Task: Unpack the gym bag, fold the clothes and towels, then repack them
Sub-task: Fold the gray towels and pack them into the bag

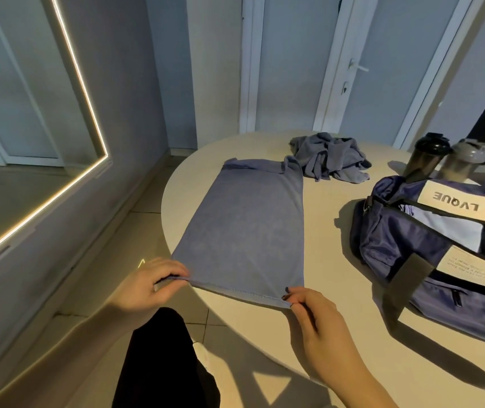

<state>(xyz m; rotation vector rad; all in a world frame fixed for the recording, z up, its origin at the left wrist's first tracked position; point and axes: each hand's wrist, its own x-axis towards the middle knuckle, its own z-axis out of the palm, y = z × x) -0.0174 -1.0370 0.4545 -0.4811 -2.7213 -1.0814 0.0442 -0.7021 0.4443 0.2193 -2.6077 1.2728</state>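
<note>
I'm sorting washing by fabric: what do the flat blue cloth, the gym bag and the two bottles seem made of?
Flat blue cloth: seemingly soft terry or microfibre, matte, with a stitched hem along its near edge. Gym bag: probably woven nylon or polyester, faint sheen, webbing straps. Black-lidded bottle and grey-lidded bottle: likely plastic, translucent bodies.

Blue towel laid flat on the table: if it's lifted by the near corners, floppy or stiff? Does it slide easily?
Likely floppy: the blue towel drapes flat with its far edge rumpled, and only the left hand and right hand, pinching its near corners, hold the hem taut. It is probably light, since it looks thin. It may well drag easily across the smooth table.
</note>
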